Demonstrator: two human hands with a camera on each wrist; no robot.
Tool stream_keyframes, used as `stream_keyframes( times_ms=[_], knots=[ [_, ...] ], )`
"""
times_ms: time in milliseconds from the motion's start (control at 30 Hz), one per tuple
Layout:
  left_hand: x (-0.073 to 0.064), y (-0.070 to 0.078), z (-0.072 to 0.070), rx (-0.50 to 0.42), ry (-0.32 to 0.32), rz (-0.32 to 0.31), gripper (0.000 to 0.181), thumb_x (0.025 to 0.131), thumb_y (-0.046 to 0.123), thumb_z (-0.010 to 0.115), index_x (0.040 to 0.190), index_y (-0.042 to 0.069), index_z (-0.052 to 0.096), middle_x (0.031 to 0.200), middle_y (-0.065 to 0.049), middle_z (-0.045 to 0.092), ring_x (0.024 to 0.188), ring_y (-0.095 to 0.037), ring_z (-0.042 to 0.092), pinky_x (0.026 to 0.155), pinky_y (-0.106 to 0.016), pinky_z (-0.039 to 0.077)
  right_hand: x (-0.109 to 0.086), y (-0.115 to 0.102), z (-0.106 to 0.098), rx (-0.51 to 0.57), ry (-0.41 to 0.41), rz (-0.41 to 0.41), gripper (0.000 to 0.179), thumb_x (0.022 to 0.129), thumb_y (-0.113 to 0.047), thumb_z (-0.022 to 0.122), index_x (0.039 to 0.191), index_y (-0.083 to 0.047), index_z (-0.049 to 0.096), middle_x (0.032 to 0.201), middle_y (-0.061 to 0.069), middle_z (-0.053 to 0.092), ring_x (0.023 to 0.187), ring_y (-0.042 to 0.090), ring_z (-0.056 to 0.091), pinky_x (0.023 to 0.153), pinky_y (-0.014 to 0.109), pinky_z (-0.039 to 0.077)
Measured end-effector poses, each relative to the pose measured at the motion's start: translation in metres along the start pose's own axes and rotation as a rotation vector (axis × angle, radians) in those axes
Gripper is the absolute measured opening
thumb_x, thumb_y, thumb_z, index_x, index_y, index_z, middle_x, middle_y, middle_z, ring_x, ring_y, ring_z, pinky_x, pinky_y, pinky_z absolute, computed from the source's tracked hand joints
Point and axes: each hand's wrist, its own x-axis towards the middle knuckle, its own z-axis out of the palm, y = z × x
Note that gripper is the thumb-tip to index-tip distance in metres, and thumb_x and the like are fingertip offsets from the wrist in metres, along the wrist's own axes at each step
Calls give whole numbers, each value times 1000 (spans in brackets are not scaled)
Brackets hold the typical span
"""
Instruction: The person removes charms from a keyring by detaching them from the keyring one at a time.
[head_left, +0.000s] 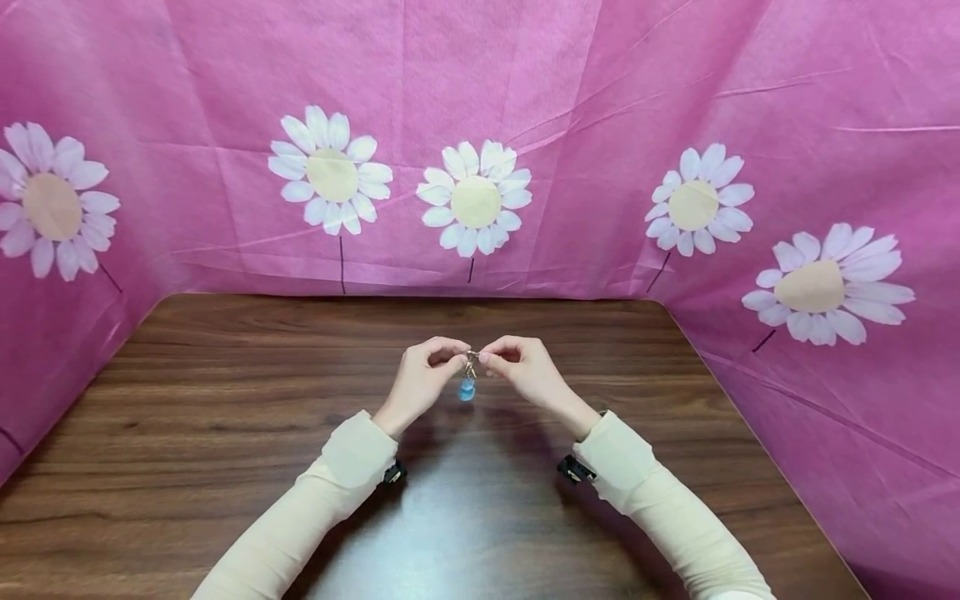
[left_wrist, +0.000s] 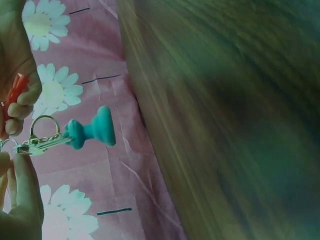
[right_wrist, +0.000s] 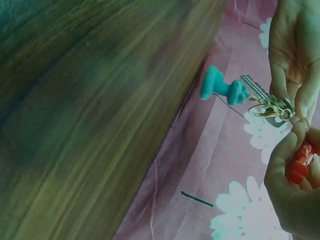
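Observation:
A bunch of keys (right_wrist: 257, 89) hangs between the two hands, with a thin silver ring (left_wrist: 10, 142), a larger gold ring (left_wrist: 45, 118) and a blue-green charm (head_left: 467, 390) of stacked rounded shape. My left hand (head_left: 423, 379) pinches the key ring with thumb and fingertips. From the other side, my right hand (head_left: 528, 375) pinches the thin ring with thumb and index finger. The right hand's curled fingers also hold a small glossy red object (right_wrist: 299, 165) against the palm; its kind cannot be made out. The fingertips of both hands nearly meet and partly hide the ring.
Below the hands is a brown wood-grain table (head_left: 225, 400). A pink cloth (head_left: 570, 75) printed with white daisies hangs around its back and sides. Dark wrist cameras (head_left: 576, 469) sit at the cuffs of the pale sleeves (head_left: 352, 458).

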Motion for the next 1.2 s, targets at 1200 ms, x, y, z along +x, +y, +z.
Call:
stream_keyframes(
  times_ms=[1200],
  knots=[
    [3,4,-4,93,46,115,6,77,3,70,84,4,70,78,-10,67,71,-14,63,68,-22,52,-1,4,-1,-110,32,-78,12,82,-12,68,90,-4,71,76,11,68,65,9,57,58,23,49]
  ],
)
